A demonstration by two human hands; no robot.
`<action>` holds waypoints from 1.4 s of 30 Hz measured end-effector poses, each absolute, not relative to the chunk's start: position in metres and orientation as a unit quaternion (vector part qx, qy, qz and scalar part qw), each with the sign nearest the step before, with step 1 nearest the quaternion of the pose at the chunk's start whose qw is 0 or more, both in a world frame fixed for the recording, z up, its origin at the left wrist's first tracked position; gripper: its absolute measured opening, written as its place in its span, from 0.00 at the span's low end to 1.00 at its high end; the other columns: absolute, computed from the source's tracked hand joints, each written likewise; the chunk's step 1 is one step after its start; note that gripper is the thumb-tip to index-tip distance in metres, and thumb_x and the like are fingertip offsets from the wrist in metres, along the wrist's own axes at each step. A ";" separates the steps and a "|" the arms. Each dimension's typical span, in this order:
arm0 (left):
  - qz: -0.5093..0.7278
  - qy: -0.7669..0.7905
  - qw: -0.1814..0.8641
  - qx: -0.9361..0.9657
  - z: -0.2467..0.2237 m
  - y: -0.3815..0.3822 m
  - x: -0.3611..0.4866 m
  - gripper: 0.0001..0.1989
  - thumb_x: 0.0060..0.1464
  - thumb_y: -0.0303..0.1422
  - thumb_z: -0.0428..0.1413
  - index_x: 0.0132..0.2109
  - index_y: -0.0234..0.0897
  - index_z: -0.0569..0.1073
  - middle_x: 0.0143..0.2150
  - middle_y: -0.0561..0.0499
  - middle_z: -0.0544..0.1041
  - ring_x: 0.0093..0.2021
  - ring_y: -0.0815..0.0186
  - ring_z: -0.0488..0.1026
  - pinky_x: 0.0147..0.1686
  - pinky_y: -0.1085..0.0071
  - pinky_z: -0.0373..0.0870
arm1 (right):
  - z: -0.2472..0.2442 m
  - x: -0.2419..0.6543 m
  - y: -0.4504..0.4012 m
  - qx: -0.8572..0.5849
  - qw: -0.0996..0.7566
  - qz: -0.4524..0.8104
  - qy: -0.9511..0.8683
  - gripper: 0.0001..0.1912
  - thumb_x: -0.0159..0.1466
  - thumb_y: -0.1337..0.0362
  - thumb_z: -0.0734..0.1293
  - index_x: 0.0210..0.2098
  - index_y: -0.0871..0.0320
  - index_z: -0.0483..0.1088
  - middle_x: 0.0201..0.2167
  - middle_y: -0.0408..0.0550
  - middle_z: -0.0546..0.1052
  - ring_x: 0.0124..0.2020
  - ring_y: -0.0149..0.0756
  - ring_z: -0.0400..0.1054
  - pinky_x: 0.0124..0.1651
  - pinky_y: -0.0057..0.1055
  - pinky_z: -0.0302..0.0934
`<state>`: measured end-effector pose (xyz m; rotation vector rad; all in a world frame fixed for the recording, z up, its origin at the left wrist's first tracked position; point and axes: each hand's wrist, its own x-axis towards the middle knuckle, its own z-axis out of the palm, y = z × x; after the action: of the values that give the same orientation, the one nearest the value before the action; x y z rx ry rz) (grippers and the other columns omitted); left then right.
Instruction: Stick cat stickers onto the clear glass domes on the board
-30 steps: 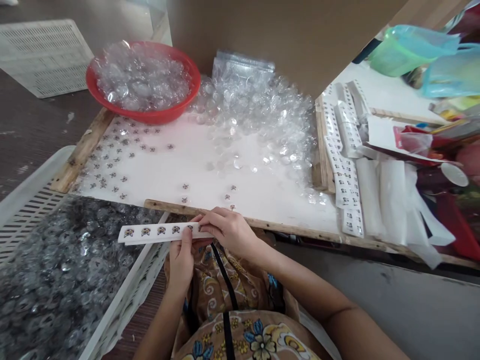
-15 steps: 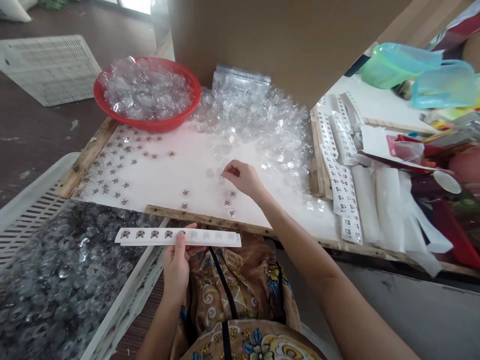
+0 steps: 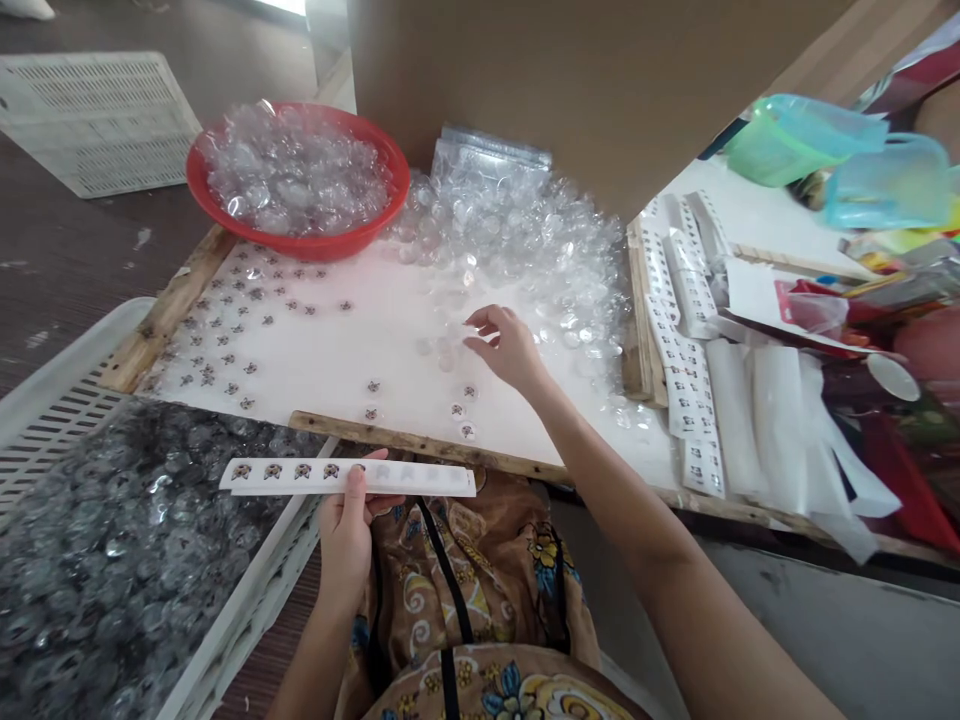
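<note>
My left hand (image 3: 351,530) pinches a white sticker strip (image 3: 420,480) near its middle, thumb on top, in front of the board's near edge. Small animal-face stickers show on the strip's left part; its right part has only faint marks. My right hand (image 3: 501,345) hovers over the white board (image 3: 330,345), thumb and forefinger apart, with nothing visible between them. Small clear discs (image 3: 442,355) lie just beside its fingertips. Several clear pieces with face stickers (image 3: 469,392) rest nearer me, and more are spread over the board's left side.
A red basin (image 3: 300,245) full of clear pieces stands at the back left, beside a heap of clear pieces (image 3: 540,230). Below left is a white crate (image 3: 247,600) of shiny pieces. Sticker strips (image 3: 686,370) lie right of a wooden rail (image 3: 641,340); cardboard (image 3: 570,80) rises behind.
My right hand has moved slightly up and right, and its thumb and forefinger have parted. My left hand still holds the strip, a little farther left in view.
</note>
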<state>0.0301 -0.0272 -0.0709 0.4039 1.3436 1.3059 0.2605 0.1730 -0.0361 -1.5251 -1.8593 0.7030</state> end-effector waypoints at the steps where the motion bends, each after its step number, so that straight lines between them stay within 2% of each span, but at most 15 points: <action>1: 0.554 0.572 0.579 0.174 -0.071 -0.027 0.031 0.26 0.55 0.51 0.60 0.49 0.31 0.81 0.44 0.40 0.82 0.41 0.55 0.81 0.39 0.64 0.80 | -0.039 0.263 0.167 -0.560 0.290 0.251 -0.734 0.14 0.61 0.66 0.68 0.47 0.55 0.70 0.46 0.53 0.74 0.44 0.42 0.70 0.43 0.38 0.67; 3: 0.545 0.572 0.586 0.179 -0.071 -0.026 0.034 0.27 0.55 0.51 0.60 0.49 0.31 0.81 0.44 0.40 0.83 0.42 0.54 0.81 0.39 0.64 0.80 | -0.047 0.263 0.158 -0.529 0.239 0.207 -0.787 0.20 0.62 0.69 0.68 0.53 0.55 0.68 0.47 0.55 0.76 0.49 0.47 0.68 0.47 0.43 0.66; 6: 0.533 0.581 0.586 0.186 -0.068 -0.025 0.034 0.28 0.53 0.52 0.60 0.48 0.31 0.81 0.46 0.40 0.82 0.42 0.54 0.81 0.37 0.65 0.81 | -0.056 0.256 0.155 -0.534 0.173 0.159 -0.812 0.22 0.64 0.72 0.66 0.57 0.56 0.66 0.48 0.56 0.77 0.51 0.50 0.65 0.51 0.47 0.64; 10: 0.547 0.594 0.566 0.165 -0.063 -0.026 0.032 0.26 0.50 0.52 0.63 0.44 0.32 0.81 0.46 0.43 0.82 0.40 0.56 0.80 0.33 0.68 0.80 | -0.060 0.250 0.155 -0.553 0.139 0.144 -0.809 0.21 0.65 0.71 0.66 0.58 0.57 0.66 0.47 0.55 0.78 0.51 0.48 0.65 0.52 0.42 0.63; 16: 0.561 0.589 0.566 0.133 -0.064 -0.022 0.037 0.20 0.48 0.49 0.65 0.39 0.36 0.81 0.45 0.50 0.82 0.39 0.62 0.79 0.33 0.73 0.80 | -0.060 0.270 0.137 -0.535 0.124 0.124 -0.827 0.23 0.66 0.67 0.68 0.59 0.58 0.64 0.47 0.53 0.78 0.49 0.44 0.67 0.54 0.39 0.62; 22: 0.536 0.586 0.593 0.132 -0.063 -0.020 0.042 0.21 0.47 0.48 0.67 0.41 0.36 0.80 0.46 0.48 0.82 0.41 0.60 0.78 0.34 0.72 0.80 | -0.055 0.293 0.097 -0.546 0.144 0.156 -0.810 0.20 0.66 0.67 0.68 0.57 0.58 0.65 0.48 0.54 0.78 0.49 0.44 0.68 0.51 0.39 0.64; 24: 0.545 0.585 0.584 0.139 -0.062 -0.017 0.045 0.21 0.48 0.48 0.66 0.40 0.35 0.80 0.47 0.47 0.82 0.40 0.60 0.78 0.33 0.72 0.80 | -0.053 0.299 0.091 -0.540 0.182 0.165 -0.805 0.20 0.66 0.65 0.69 0.56 0.58 0.67 0.49 0.55 0.77 0.50 0.44 0.68 0.52 0.39 0.64; 27: 0.555 0.589 0.568 0.152 -0.060 -0.014 0.050 0.20 0.49 0.48 0.65 0.38 0.34 0.80 0.45 0.46 0.82 0.40 0.60 0.78 0.32 0.73 0.79 | -0.050 0.310 0.093 -0.555 0.285 0.171 -0.762 0.16 0.65 0.64 0.69 0.52 0.57 0.70 0.52 0.57 0.73 0.54 0.43 0.66 0.52 0.38 0.65; 29: 0.559 0.591 0.560 0.158 -0.061 -0.015 0.052 0.21 0.47 0.49 0.66 0.37 0.34 0.80 0.43 0.46 0.82 0.39 0.60 0.78 0.30 0.73 0.79 | -0.052 0.317 0.099 -0.583 0.348 0.201 -0.706 0.11 0.64 0.63 0.69 0.46 0.57 0.72 0.49 0.55 0.74 0.50 0.40 0.68 0.46 0.34 0.66; 31: 0.558 0.592 0.559 0.163 -0.062 -0.017 0.052 0.22 0.46 0.50 0.66 0.38 0.34 0.81 0.43 0.46 0.82 0.37 0.60 0.78 0.29 0.72 0.79 | -0.056 0.323 0.104 -0.614 0.380 0.262 -0.640 0.07 0.62 0.61 0.69 0.37 0.57 0.72 0.38 0.50 0.76 0.38 0.35 0.69 0.38 0.30 0.64; 34: 0.552 0.592 0.560 0.178 -0.064 -0.022 0.049 0.23 0.48 0.50 0.65 0.39 0.33 0.81 0.45 0.44 0.82 0.37 0.59 0.79 0.31 0.70 0.80 | -0.065 0.326 0.107 -0.644 0.396 0.358 -0.548 0.12 0.59 0.55 0.69 0.29 0.57 0.68 0.22 0.40 0.70 0.25 0.29 0.62 0.29 0.28 0.58; 37: 0.541 0.591 0.567 0.192 -0.064 -0.023 0.047 0.23 0.51 0.50 0.63 0.42 0.33 0.81 0.48 0.42 0.82 0.40 0.57 0.80 0.36 0.66 0.80 | -0.067 0.325 0.105 -0.638 0.401 0.418 -0.508 0.15 0.57 0.51 0.69 0.28 0.57 0.67 0.20 0.38 0.66 0.22 0.28 0.59 0.27 0.27 0.54; 42: 0.533 0.597 0.567 0.194 -0.063 -0.022 0.046 0.24 0.53 0.50 0.62 0.45 0.33 0.81 0.48 0.43 0.82 0.41 0.57 0.80 0.37 0.66 0.80 | -0.055 0.318 0.101 -0.639 0.352 0.417 -0.542 0.13 0.55 0.54 0.68 0.27 0.57 0.69 0.22 0.40 0.69 0.24 0.28 0.60 0.28 0.27 0.53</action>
<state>0.0464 -0.0219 -0.0633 0.4569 1.4019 1.2533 0.3183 0.1008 -0.0548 -1.6548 -1.4030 1.0784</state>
